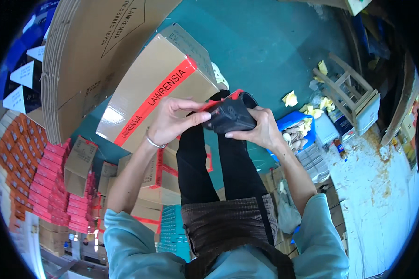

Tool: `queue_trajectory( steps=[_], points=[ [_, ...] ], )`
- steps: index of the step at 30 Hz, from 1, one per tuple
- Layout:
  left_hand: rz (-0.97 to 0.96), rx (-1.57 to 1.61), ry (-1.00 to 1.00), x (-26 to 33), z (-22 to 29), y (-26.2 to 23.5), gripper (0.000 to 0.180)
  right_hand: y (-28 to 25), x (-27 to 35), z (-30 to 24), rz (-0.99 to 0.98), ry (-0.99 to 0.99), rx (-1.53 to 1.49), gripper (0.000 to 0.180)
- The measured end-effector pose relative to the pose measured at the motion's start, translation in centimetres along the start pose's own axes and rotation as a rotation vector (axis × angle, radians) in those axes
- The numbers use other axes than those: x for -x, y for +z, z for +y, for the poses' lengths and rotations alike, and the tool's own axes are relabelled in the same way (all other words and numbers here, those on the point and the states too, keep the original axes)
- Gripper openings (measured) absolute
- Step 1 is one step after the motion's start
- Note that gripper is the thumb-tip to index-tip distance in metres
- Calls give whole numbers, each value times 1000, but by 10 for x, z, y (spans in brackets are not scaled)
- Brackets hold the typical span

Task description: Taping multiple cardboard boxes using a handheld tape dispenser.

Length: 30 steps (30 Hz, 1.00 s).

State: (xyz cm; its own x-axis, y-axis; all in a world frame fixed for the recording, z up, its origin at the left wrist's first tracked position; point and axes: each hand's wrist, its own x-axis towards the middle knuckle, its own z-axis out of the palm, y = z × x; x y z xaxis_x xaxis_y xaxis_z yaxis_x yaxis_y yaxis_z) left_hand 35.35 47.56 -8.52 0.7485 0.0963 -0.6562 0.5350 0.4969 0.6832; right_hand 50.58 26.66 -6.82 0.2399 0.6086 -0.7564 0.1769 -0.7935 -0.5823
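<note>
The tape dispenser (233,116) is coloured black and red. The brown carton (142,83) is banded with red tape (145,111). At left, pink boxes (49,183) are seen; the floor (260,51) is coloured teal.

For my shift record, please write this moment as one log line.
left hand: holding black-red device; right hand: holding it; nearby: taped carton

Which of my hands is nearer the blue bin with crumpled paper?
Right. Your right hand is just left of the blue bin in view; your left hand is farther left, across the black tape dispenser.
</note>
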Motion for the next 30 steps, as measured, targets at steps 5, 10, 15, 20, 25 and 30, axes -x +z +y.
queue_trajectory(
  steps=[5,10,15,20,25,30],
  points=[
    [273,-157,-86,-51,47,-53,15,57,55,68,102,312,-166,59],
    [601,-987,-251,-160,-29,-143,40,112,-33,103,-30,835,-120,80],
    [912,-863,-269,-176,-61,-128,51,130,-106,107,72,843,77,72],
    [530,-697,130,-57,-48,-36,41,79,3,62,401,469,157,60],
    [444,88,72,66,-83,31,28,45,16,-41,-100,-40,315,50],
    [797,558,205,227,-95,-4,16,99,-57,-180,-709,-690,806,56]
  ],
)
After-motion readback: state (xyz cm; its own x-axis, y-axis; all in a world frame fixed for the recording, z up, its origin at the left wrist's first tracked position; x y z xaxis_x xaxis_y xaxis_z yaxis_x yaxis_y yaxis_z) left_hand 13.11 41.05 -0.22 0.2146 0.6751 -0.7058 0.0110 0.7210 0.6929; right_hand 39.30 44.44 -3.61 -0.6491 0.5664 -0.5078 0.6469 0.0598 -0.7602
